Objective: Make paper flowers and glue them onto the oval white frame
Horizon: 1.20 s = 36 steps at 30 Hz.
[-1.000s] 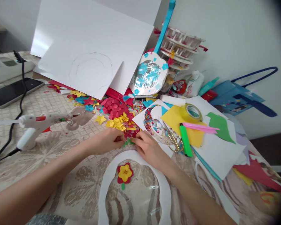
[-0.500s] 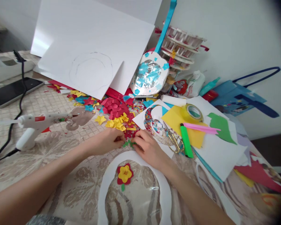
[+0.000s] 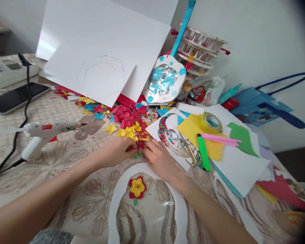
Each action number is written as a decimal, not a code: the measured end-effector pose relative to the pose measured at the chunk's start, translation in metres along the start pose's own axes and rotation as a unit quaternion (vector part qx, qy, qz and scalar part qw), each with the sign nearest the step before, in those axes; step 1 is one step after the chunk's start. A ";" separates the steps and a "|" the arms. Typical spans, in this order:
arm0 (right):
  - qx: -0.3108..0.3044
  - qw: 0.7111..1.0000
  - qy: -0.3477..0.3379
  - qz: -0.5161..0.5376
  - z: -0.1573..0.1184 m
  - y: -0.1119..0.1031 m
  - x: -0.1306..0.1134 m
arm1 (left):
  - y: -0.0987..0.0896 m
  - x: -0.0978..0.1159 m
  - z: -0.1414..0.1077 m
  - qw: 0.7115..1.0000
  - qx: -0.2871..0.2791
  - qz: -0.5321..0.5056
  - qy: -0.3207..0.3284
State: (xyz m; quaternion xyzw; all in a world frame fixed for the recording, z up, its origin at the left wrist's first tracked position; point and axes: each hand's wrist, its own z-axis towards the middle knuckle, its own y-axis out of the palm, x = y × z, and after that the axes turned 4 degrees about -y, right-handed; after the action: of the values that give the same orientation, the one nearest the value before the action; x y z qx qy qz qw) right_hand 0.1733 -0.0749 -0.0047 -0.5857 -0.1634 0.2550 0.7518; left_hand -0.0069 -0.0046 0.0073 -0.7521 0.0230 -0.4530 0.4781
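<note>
While the curled left hand and right hand flank small green pieces, pinching or not I cannot tell, one white frame bearing one flower lies nearer the body.

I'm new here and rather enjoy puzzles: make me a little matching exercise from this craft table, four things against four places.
Things
1. glue gun
2. layered flower
3. tape roll
4. gold-handled scissors

Places
A. within the opening of the white frame
B. between the right hand and the long bright green object
C. to the left of the left hand
D. partly over the yellow paper

Right pairs: 1-C, 2-A, 3-D, 4-B
</note>
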 end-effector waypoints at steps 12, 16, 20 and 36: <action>0.024 0.798 0.292 0.527 -0.004 -0.011 0.003 | -0.005 0.007 0.003 0.976 -0.084 -0.200 0.004; 0.025 0.780 0.306 0.545 -0.005 -0.009 0.001 | -0.004 0.007 0.003 0.969 -0.086 -0.231 -0.012; 0.026 0.770 0.302 0.561 -0.005 -0.010 0.000 | -0.003 0.007 0.004 0.965 -0.086 -0.248 -0.019; 0.163 0.899 0.173 0.367 -0.025 -0.017 -0.014 | -0.004 0.004 0.005 0.960 -0.097 -0.264 -0.004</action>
State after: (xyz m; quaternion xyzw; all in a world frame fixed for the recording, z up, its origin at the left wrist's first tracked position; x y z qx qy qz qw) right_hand 0.1791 -0.1059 0.0054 -0.5084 0.2397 0.4308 0.7061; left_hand -0.0025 -0.0006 0.0118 -0.7760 -0.1347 -0.5558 0.2662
